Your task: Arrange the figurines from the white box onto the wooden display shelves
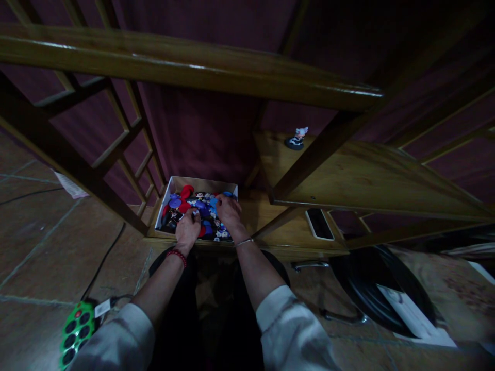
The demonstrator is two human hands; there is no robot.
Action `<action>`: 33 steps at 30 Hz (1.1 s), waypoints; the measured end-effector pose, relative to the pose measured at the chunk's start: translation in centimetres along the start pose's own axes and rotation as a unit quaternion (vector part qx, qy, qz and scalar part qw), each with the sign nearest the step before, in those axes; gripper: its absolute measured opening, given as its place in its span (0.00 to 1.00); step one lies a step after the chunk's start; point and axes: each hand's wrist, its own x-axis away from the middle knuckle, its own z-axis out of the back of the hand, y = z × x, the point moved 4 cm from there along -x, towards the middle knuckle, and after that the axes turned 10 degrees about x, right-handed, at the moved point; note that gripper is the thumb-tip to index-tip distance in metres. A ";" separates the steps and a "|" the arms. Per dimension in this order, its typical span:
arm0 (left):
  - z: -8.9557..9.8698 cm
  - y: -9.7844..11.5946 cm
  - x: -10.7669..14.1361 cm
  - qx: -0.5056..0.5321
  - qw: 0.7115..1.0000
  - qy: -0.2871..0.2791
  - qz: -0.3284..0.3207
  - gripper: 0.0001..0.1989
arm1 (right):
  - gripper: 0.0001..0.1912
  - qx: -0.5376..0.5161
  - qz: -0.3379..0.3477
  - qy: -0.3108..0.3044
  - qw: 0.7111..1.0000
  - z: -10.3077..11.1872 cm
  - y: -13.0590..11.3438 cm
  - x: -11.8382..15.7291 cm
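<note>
An open cardboard box with white outer sides stands on the low wooden shelf, filled with small toy figures in red, blue, purple, black and white. Both of my hands reach into it. At the box's front, left of its middle, my left hand has its fingers curled together at a small pale thing that I cannot make out. Toward the right side, my right hand bends its fingers down against a light-blue toy piece. Among the pieces under the left fingers, details are hidden.
A small figurine on a dark base stands on the higher shelf. On the lower shelf lies a phone. Wooden rails cross above. A black stool is at right; a green power strip with a cable is at left.
</note>
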 end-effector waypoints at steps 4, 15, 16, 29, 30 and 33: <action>0.0 0.1 0.0 -0.005 1.000 -0.002 -0.003 0.17 | 0.16 -0.053 0.030 -0.008 0.998 -0.4 -0.5 -0.2; 0.2 0.1 0.1 -0.012 1.000 0.004 0.004 0.17 | 0.15 -0.006 0.045 -0.028 0.999 -1.1 -0.9 0.1; 0.2 0.1 0.1 -0.010 1.000 0.004 0.005 0.17 | 0.15 -0.006 0.040 -0.033 0.999 -1.1 -0.9 0.1; 0.3 0.3 0.2 0.006 1.000 0.000 0.005 0.17 | 0.14 -0.072 0.024 -0.035 0.996 -1.0 -0.8 -0.5; 0.3 0.3 0.2 0.007 1.000 0.001 0.006 0.17 | 0.13 -0.079 0.018 -0.034 0.996 -1.0 -0.7 -0.6; 0.3 0.3 0.2 0.007 1.000 0.003 0.008 0.17 | 0.13 -0.103 0.013 -0.023 0.994 -1.1 -0.6 -0.7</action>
